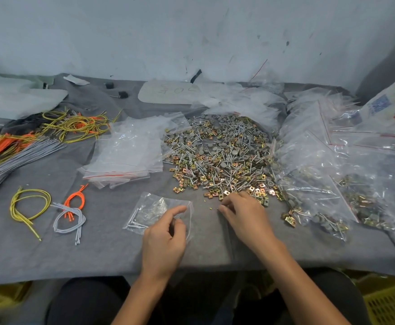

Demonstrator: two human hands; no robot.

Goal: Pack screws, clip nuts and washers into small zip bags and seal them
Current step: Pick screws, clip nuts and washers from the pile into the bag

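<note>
A big loose pile of screws, brass clip nuts and grey washers (222, 156) covers the middle of the grey cloth table (102, 249). In front of it lies a small clear zip bag (152, 212) with a few screws inside. My left hand (166, 240) holds the bag's right edge between curled fingers and thumb. My right hand (245, 214) rests at the pile's near edge, fingers curled down on the cloth; what they pinch is hidden. A stack of empty zip bags (126, 153) lies left of the pile.
Filled zip bags (332, 184) are heaped at the right. Yellow, orange and grey cords (51, 212) lie at the left, with more bundles (27, 141) behind. A yellow crate (388, 301) stands below the table's right front edge.
</note>
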